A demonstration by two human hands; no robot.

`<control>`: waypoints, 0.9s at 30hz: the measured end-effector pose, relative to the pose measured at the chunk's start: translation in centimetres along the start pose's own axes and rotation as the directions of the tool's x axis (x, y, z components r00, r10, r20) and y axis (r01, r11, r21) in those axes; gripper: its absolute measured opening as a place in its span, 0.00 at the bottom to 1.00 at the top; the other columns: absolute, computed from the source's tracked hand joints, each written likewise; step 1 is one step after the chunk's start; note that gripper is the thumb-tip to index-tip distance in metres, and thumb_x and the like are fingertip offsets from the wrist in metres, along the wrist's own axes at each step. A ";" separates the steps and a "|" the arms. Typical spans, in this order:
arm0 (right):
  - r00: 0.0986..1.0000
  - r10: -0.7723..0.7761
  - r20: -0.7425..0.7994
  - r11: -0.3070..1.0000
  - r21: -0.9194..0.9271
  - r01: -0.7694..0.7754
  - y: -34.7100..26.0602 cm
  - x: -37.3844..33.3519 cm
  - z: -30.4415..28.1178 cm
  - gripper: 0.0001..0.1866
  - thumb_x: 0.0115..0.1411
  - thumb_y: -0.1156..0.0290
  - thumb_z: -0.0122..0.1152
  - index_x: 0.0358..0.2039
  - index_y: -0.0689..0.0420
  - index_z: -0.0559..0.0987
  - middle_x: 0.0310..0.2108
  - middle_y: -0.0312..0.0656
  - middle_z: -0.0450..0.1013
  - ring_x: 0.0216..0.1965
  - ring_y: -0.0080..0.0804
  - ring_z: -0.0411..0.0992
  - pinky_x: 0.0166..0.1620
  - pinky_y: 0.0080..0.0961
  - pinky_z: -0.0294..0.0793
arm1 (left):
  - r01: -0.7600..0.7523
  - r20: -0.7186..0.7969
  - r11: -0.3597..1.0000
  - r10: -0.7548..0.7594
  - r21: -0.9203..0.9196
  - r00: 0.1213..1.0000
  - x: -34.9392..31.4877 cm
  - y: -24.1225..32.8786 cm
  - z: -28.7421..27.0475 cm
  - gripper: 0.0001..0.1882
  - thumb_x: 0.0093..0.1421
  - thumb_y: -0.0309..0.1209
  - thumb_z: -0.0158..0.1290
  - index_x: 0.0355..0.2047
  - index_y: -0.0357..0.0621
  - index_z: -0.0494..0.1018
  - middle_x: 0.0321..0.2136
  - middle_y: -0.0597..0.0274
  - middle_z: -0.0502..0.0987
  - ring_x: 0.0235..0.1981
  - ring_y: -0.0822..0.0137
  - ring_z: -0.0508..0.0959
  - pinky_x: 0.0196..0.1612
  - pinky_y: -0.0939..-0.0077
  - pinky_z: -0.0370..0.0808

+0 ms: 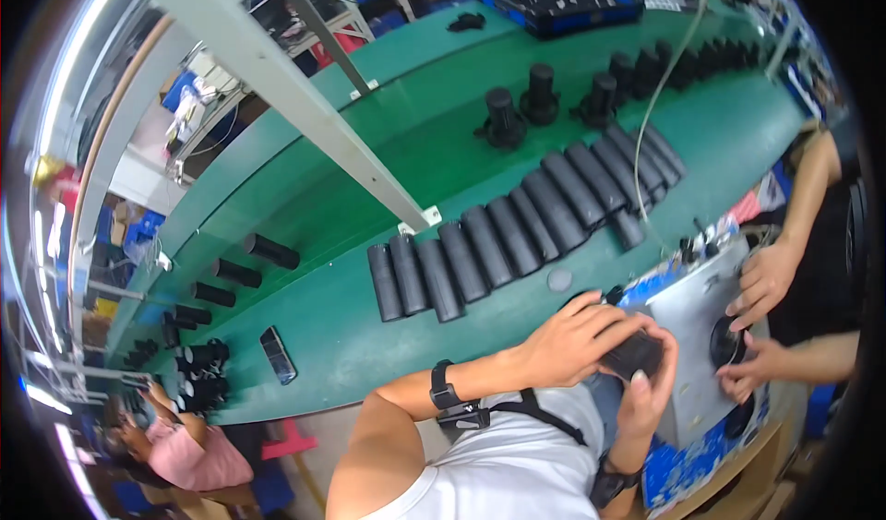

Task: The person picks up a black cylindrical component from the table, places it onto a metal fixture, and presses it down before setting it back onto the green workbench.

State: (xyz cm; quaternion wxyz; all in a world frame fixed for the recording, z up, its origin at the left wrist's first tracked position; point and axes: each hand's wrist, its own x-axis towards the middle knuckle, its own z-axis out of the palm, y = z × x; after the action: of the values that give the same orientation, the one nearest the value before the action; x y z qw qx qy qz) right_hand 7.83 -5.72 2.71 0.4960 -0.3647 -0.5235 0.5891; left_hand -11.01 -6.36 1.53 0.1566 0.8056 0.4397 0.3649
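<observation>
1. The left hand (574, 340), on the near side of the row of black tubes (513, 236), is half-curled, its fingers bent over a black cylindrical part (633, 357).
2. The right hand (651, 386) cups that part's right side, thumb raised, partly closed around it; the part sits between both hands.
3. A grey disc (559, 280) lies just nearside of the row.
4. Right of the row, a co-worker's hands (752, 370) touch a black round piece (726, 340).

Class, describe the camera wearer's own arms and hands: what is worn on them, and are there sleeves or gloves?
The left hand and right hand are both gloveless. A black wristband with a boxy module circles the left wrist; another dark band is on the right. Both visible forearms are sleeveless, below a white top.
</observation>
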 end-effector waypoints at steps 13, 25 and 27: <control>0.944 0.152 -0.292 0.976 0.196 -0.096 1.6 -4.0 -7.8 0.12 0.59 0.72 0.54 0.42 0.62 0.71 0.37 0.43 0.72 0.36 0.27 0.72 0.37 0.20 0.73 | 0.677 -0.804 0.668 -0.564 -0.309 0.189 -2.6 -28.1 -12.4 0.34 0.44 0.37 0.67 0.47 0.34 0.65 0.39 0.45 0.77 0.41 0.52 0.78 0.45 0.62 0.74; 0.720 -0.122 -0.683 0.940 -0.312 -0.136 0.2 -10.7 -20.0 0.05 0.60 0.73 0.57 0.35 0.61 0.74 0.32 0.38 0.74 0.33 0.22 0.71 0.39 0.19 0.70 | 0.814 -0.751 0.578 -0.515 0.052 0.414 -3.6 -33.6 -11.9 0.36 0.45 0.40 0.68 0.50 0.35 0.67 0.46 0.46 0.74 0.47 0.49 0.75 0.53 0.60 0.70; 0.648 -0.195 -0.736 0.900 -0.397 -0.181 1.0 -11.2 -23.6 0.05 0.60 0.75 0.57 0.36 0.61 0.74 0.32 0.37 0.74 0.35 0.22 0.72 0.40 0.20 0.71 | 0.855 -0.791 0.516 -0.503 0.048 0.348 -6.4 -34.9 -13.4 0.37 0.46 0.42 0.68 0.52 0.36 0.65 0.48 0.46 0.73 0.47 0.47 0.75 0.51 0.58 0.71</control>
State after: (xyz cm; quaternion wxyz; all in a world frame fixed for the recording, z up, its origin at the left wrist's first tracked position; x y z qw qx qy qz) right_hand 32.70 -10.54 -3.69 0.5766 -0.6770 -0.3857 0.2459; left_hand -43.73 7.13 -12.19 -0.0733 0.3442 0.8380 0.4170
